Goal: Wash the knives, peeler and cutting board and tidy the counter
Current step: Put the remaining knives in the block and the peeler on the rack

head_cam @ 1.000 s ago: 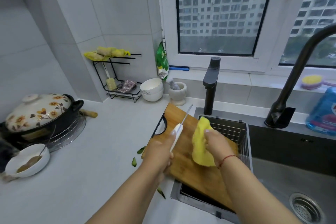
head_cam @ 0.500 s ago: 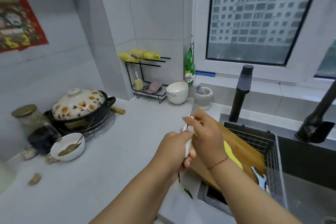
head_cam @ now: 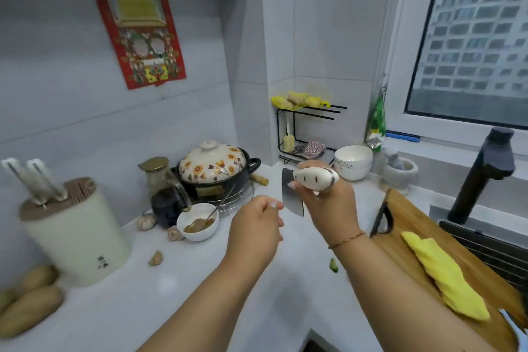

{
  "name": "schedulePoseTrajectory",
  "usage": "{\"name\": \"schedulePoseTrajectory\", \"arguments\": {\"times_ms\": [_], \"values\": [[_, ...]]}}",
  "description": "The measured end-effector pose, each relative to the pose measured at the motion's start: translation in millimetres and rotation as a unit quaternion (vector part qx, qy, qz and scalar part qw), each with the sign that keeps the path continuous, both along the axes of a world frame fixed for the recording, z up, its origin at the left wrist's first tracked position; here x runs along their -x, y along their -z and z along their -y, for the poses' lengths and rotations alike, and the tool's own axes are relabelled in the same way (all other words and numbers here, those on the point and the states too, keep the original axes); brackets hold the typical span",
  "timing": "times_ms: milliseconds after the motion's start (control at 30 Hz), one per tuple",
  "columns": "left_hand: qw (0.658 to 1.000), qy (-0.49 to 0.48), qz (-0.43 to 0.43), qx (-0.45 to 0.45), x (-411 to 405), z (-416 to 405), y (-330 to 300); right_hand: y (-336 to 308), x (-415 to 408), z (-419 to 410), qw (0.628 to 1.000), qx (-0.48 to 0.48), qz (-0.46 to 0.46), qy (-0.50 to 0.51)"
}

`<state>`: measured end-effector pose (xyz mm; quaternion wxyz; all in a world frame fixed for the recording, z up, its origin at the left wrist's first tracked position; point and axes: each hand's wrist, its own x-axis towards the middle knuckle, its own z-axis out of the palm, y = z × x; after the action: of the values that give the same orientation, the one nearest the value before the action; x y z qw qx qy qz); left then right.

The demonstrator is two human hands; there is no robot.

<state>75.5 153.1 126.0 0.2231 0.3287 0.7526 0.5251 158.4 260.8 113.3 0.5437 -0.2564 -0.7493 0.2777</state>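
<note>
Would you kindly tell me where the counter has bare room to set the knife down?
The widest bare patch of counter lies in front, between the knife block and the cutting board, bordered by a garlic clove and a green scrap. It is crowded at the back, around the sauce bowl, the clay pot and the jars.

A home kitchen: a white tiled corner with a counter (head_cam: 120, 303) carrying a flowered clay pot (head_cam: 214, 168), a knife block (head_cam: 74, 234), stacked bowls (head_cam: 353, 161) and a mortar (head_cam: 400, 173), beside a black faucet (head_cam: 483, 177); apartment towers fill the window (head_cam: 474, 37).
</note>
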Motion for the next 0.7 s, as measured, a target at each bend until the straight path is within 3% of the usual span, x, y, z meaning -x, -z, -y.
{"name": "schedulePoseTrajectory", "arguments": {"times_ms": [300, 500, 700], "values": [[0.995, -0.08, -0.063, 0.015, 110, 68, 5, -32, 129, 69, 0.987, 0.11, -0.013, -0.117], [0.992, -0.075, -0.1, -0.005, 164, 99, -4, -50, 205, 103, 0.981, 0.082, -0.01, -0.173], [0.979, -0.143, -0.142, 0.039, 214, 126, -5, -65, 273, 119, 0.971, 0.107, 0.003, -0.212]]}}
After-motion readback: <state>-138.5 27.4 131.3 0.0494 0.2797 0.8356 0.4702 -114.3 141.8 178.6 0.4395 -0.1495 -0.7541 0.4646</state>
